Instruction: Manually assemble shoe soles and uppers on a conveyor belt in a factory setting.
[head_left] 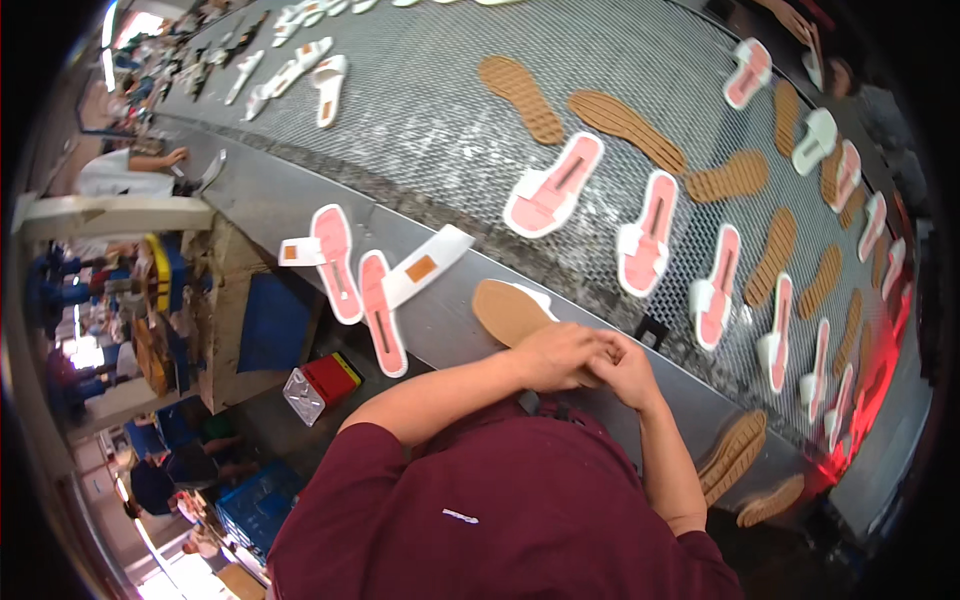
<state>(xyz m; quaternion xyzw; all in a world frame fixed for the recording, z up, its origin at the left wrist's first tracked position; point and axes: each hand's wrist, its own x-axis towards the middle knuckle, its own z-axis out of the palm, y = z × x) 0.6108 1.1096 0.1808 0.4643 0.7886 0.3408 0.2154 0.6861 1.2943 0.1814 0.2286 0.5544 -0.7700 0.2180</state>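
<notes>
Near the metal ledge, my left hand point(560, 356) is closed at one end of a sandal point(512, 312), its tan sole facing up and a bit of white strap showing behind it. Against it my right hand point(628, 374) is closed, fingers bent and touching the left. Whatever its fingertips pinch is hidden. To the left on the ledge lie two pink insole pieces with white straps: one upper point(336, 262) and another upper point(381, 315), which sticks out over the edge. Beside my right forearm rest a ridged brown outsole point(735, 456) and a smaller-looking outsole point(770, 501).
Beyond the metal ledge point(420, 325), a mesh conveyor point(420, 130) carries several pink-and-white uppers point(555, 187) and brown outsoles point(628, 130). White sandals point(328, 88) lie farther back. A red box point(332, 380) stands below at left. Other people's hands point(790, 20) show at far right.
</notes>
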